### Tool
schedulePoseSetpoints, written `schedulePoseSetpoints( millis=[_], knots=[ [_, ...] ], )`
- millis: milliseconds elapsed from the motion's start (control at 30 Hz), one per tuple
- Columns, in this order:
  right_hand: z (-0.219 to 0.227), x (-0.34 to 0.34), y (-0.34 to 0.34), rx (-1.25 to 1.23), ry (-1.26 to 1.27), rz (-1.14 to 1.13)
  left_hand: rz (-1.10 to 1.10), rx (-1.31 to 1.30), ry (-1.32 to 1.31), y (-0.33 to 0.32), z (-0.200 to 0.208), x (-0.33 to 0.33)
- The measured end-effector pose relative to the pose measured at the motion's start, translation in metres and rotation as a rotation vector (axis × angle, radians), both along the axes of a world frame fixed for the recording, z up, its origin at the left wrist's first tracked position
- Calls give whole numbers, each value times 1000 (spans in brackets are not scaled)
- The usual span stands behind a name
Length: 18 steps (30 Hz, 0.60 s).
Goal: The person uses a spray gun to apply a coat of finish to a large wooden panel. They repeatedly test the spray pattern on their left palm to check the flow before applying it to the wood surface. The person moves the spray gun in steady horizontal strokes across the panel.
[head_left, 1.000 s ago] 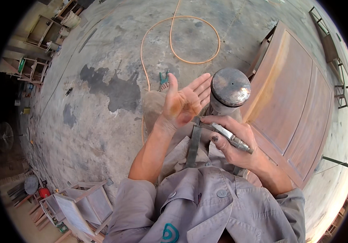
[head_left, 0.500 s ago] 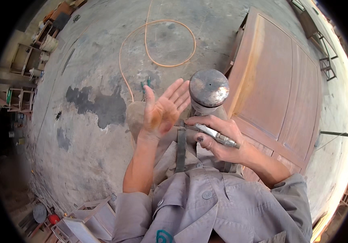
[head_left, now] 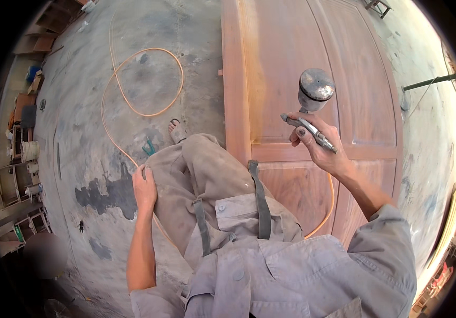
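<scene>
My right hand (head_left: 320,143) is wrapped round a metal spray gun (head_left: 313,131) with a round, stained metal cup (head_left: 315,90) on top. The gun is over the reddish-brown wooden panel (head_left: 297,58), its nozzle end toward the left. An orange hose (head_left: 332,204) hangs below this hand and passes behind my clothes. Beside my thigh, my left hand (head_left: 144,188) is closed on the orange hose, which runs from the fingertips out to a loop on the floor; the grip itself is partly hidden.
The large panel lies on my right, close to my legs. The hose loop (head_left: 180,85) lies on the concrete floor (head_left: 79,132) ahead. A green object (head_left: 149,147) sits near my foot (head_left: 176,130). Wooden furniture and buckets (head_left: 29,151) line the far left side.
My left hand has dropped from an open palm beside the gun to the hose at my thigh. The spray gun has moved right, over the panel, as my body turned right.
</scene>
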State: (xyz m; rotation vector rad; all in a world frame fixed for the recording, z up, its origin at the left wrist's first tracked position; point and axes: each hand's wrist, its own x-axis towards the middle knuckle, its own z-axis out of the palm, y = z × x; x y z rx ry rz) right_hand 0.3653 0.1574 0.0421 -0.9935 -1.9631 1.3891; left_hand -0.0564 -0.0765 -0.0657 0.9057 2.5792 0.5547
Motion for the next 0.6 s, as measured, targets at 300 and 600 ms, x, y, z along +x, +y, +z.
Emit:
schedulePoseSetpoints(
  millis=[300,600],
  knots=[
    [-47,11,33,-91,-108,-106,-172,-157,79,132,-18,52],
    [-83,36,9,-179,-109,-60,-204,-85,34,135,-26,43]
  ],
)
